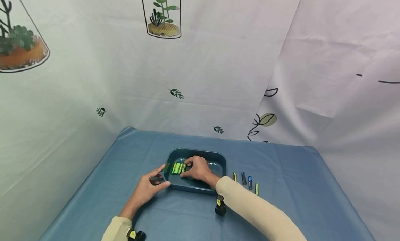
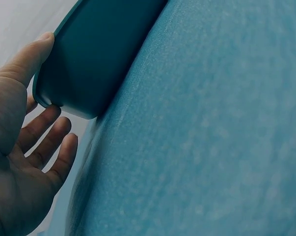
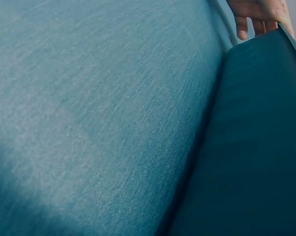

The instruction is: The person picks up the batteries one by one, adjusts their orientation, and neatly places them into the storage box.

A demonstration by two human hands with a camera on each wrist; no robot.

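A dark teal tray [image 1: 194, 190] sits on the blue cloth. Inside, towards its left end, several green batteries [image 1: 176, 168] lie side by side in a row. My right hand [image 1: 200, 169] reaches into the tray and pinches a battery [image 1: 184, 167] by its two ends, thumb at the near end, at the right of that row. At the tray's left end is my left hand [image 1: 147, 188], its fingers spread around the near corner; in the left wrist view the thumb [image 2: 42, 44] touches the rim. The right wrist view misses the right hand's fingers.
Right of the tray, several loose batteries lie spaced apart on the cloth: a gold-topped one [image 1: 235, 176], two dark ones with blue [image 1: 243, 178] and a green one [image 1: 257, 189]. A pale printed curtain [image 1: 200, 77] stands behind the blue-covered table [image 1: 281, 171].
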